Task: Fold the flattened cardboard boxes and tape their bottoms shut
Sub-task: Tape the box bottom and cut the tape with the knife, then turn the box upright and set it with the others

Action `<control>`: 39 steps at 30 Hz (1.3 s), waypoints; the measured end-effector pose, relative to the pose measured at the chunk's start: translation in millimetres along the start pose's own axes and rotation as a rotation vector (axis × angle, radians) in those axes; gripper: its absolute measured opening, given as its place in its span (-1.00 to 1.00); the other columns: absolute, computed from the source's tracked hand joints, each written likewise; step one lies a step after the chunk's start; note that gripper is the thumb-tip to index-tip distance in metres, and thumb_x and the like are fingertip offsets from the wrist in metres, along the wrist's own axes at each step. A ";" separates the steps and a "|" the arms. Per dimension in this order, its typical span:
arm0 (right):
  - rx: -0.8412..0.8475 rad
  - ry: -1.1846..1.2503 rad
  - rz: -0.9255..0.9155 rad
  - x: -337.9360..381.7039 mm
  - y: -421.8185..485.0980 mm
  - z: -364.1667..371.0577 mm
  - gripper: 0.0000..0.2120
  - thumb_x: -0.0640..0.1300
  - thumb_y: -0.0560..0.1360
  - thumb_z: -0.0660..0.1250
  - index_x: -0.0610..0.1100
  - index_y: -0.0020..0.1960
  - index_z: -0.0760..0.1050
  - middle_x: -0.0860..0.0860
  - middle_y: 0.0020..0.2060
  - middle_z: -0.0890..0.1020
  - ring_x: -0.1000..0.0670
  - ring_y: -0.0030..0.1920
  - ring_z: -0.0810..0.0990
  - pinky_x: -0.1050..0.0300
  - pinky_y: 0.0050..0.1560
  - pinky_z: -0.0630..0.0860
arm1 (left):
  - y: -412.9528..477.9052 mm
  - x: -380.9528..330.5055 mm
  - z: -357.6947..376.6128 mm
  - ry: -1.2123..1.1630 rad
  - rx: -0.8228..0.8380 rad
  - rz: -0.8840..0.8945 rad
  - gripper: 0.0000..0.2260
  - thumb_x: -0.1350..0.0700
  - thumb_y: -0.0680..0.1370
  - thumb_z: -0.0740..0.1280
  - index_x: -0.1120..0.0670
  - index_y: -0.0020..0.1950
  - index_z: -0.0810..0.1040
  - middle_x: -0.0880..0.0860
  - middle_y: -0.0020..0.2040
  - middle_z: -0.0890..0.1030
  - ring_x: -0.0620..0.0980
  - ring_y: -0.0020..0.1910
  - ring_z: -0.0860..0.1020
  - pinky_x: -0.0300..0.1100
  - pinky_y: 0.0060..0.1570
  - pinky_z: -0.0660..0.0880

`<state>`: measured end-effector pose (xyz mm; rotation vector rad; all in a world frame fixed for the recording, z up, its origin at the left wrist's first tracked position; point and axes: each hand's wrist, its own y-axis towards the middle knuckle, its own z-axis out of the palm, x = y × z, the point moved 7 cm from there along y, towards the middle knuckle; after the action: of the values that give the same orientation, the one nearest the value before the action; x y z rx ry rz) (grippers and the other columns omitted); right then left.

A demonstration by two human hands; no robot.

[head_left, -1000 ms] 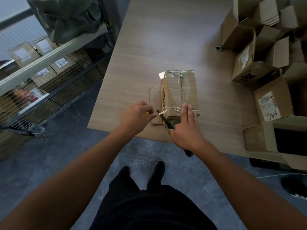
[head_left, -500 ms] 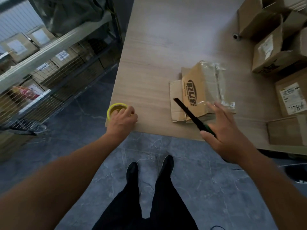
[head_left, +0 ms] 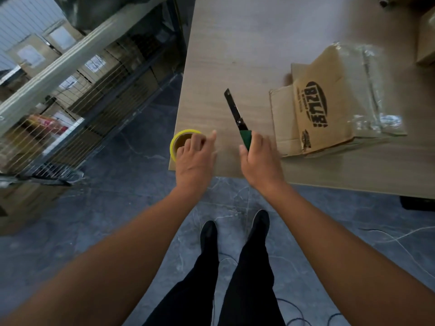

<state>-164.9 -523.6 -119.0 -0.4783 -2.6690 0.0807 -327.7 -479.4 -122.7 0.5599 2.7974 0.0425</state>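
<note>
A small cardboard box [head_left: 329, 109] with black print lies on its side on the wooden table [head_left: 235, 43], clear tape glinting across its upper face. A yellow-rimmed tape roll [head_left: 180, 141] sits at the table's near left corner, and my left hand [head_left: 195, 156] holds it with fingers curled over its top. My right hand [head_left: 259, 161] grips the green handle of a utility knife [head_left: 236, 116], whose dark blade points away over the table. The knife is left of the box and apart from it.
A metal wire shelf rack [head_left: 70, 90] full of labelled cardboard boxes stands to the left. Another box's edge [head_left: 426, 43] shows at the far right. A small dark round object [head_left: 383, 2] lies at the table's far edge. Cables trail on the grey floor.
Both hands left the box after cutting the tape. The left hand carried the roll to the table's near left corner; the right hand swung the knife leftward, away from the box.
</note>
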 end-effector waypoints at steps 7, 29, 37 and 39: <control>0.028 -0.161 0.053 -0.2 3.8 10.6 -0.39 0.06 0.67 0.17 -0.23 0.59 0.15 -0.23 0.39 0.32 -0.25 0.33 0.31 -0.11 0.33 0.30 | 6.1 8.8 4.7 -0.078 0.148 -0.197 -0.48 -0.11 0.57 0.37 -0.14 0.51 0.35 0.02 0.40 0.34 0.12 0.38 0.28 0.05 0.37 0.21; -0.152 0.021 -0.037 -136.5 38.2 -250.3 -0.39 0.11 0.65 0.01 -0.14 0.62 0.17 -0.10 0.61 0.20 -0.04 0.63 0.05 0.05 0.59 0.01 | 135.6 -267.4 -73.0 -0.276 0.250 0.190 -0.45 -0.08 0.72 -0.04 0.07 0.67 -0.06 0.03 0.68 -0.17 0.01 0.63 -0.25 -0.06 0.58 -0.27; 0.022 0.142 -0.199 -175.7 114.9 -216.0 -0.30 0.23 0.61 -0.01 -0.12 0.65 0.08 -0.04 0.65 0.06 0.02 0.64 -0.01 0.05 0.61 0.03 | 166.6 -269.8 -14.8 -0.334 0.207 0.029 -0.40 -0.08 0.70 0.07 0.11 0.67 -0.04 0.05 0.68 -0.14 -0.05 0.64 -0.17 -0.12 0.59 -0.18; 0.094 0.205 -0.240 -176.5 116.0 -203.0 -0.31 0.20 0.65 0.07 -0.08 0.67 0.00 0.05 0.66 -0.07 0.12 0.63 -0.06 0.27 0.56 -0.04 | 159.4 -262.6 -4.5 -0.458 0.222 -0.022 -0.33 -0.12 0.65 0.05 0.10 0.67 -0.12 0.02 0.67 -0.21 -0.21 0.58 -0.27 -0.21 0.56 -0.17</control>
<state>107.2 -478.9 -20.1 -0.1264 -2.4863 0.0801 -37.7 -432.1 -33.2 0.5117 2.3717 -0.3590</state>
